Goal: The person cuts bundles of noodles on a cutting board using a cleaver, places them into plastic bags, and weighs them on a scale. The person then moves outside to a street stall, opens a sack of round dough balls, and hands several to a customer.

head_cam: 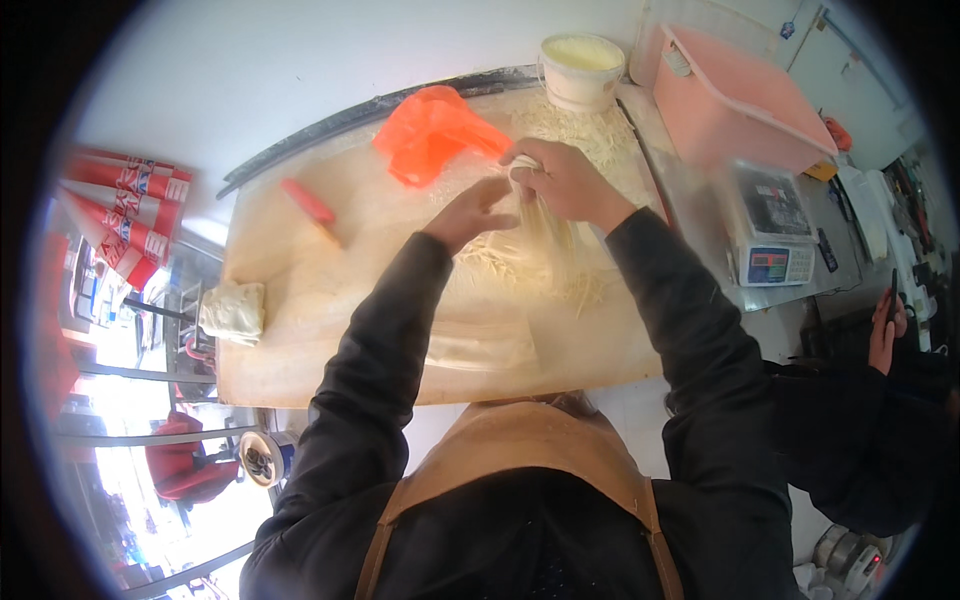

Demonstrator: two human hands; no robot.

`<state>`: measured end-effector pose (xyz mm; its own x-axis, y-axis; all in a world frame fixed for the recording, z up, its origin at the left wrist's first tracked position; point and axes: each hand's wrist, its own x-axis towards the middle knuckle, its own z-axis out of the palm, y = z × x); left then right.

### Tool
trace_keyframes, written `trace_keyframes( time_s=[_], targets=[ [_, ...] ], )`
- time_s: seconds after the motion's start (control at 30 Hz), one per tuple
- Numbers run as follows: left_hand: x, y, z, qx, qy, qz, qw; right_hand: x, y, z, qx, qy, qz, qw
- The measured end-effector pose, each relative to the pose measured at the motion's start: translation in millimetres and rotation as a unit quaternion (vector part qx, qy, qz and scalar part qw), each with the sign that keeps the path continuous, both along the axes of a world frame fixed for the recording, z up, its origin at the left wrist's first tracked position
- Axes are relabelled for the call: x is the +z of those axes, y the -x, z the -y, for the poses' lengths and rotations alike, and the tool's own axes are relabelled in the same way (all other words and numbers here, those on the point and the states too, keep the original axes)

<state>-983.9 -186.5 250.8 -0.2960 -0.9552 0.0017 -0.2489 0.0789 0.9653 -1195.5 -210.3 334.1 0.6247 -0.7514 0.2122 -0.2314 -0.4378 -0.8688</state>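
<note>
In my right hand [562,176], raised over the wooden board [270,375], is a bunch of fresh noodles [551,232]. Its upper end is folded over in the fingers, and the strands hang blurred towards the board. My left hand [469,214] is just left of the bunch, thumb and fingers apart, with nothing seen in it. Below both hands lie loose cut noodles [487,259]. Closer to my body a flat, folded strip of dough [480,346] rests on the board. Beyond my hands, an orange-red plastic bag [431,135] lies crumpled, partly behind the right hand's fingers.
A white bucket of pale flour [583,71] stands at the back by scattered noodles [592,135]. Left are a red tool with a tan end [309,204] and a wrapped pale bundle [232,311]. Right: a pink bin [735,97], a scale [772,264], and a person's hand [885,334] holding a phone.
</note>
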Motion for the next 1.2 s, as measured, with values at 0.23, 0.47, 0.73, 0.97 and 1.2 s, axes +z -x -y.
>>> trace_keyframes(
  time_s=[0.23,0.47,0.73,0.97,1.2],
  targets=[
    [55.7,71.0,18.5,-0.037,0.070,-0.164,0.983,104.2,7.1,19.3,-0.039,0.184,-0.066,0.980],
    [-3.2,79.2,5.2,-0.046,0.001,-0.110,0.993,202.9,13.9,23.0,-0.047,0.044,0.006,0.998],
    [-57.3,90.0,-24.9,0.013,-0.117,-0.165,0.979,195.8,5.1,41.4,-0.045,-0.007,0.013,0.999],
    [-107.6,108.7,-55.6,0.025,-0.168,-0.267,0.948,98.6,2.4,93.6,-0.021,0.049,-0.046,0.998],
    [-215.5,67.9,-46.3,0.219,-0.217,-0.223,0.925,-71.9,10.9,100.9,-0.049,0.088,-0.205,0.974]
  ],
)
